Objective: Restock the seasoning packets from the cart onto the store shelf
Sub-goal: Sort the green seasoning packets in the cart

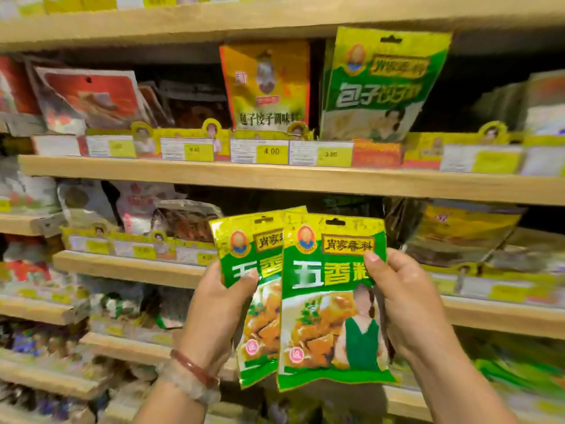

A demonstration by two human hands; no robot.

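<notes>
Green-and-yellow foil: we have two seasoning packets fanned in front of us, low and centre in the frame, the front packet (331, 301) overlapping the rear packet (244, 289).
Left hand (220, 304): we pinch the rear packet's left edge, thumb on its face and fingers behind; a red bangle (192, 367) and a pale bracelet sit on that wrist.
Right hand (406, 304): we grip the front packet's right edge, thumb pressed near the top of its printed label.
Slip risk: the film looks slick and each packet is held by one edge only, so we judge that either could slide out and drop if we reach up without a firmer grip.
Wooden shelf (275, 175): its board runs across mid-frame just above the packets, with yellow price tags (272, 152) along its edge.
Wrong-slot risk: on that shelf, right of centre, a tall green packet (382, 87) has much the same colours as ours but different large characters, and an orange packet (266, 87) stands just to its left; we could easily file ours with the look-alike.
Matching facing: we cannot tell where our own kind belongs; the shelves at lower left and right are too blurred to read.
Knock risk: the standing packets lean loosely, so pushing ours in could topple them.
Cart: not visible.
</notes>
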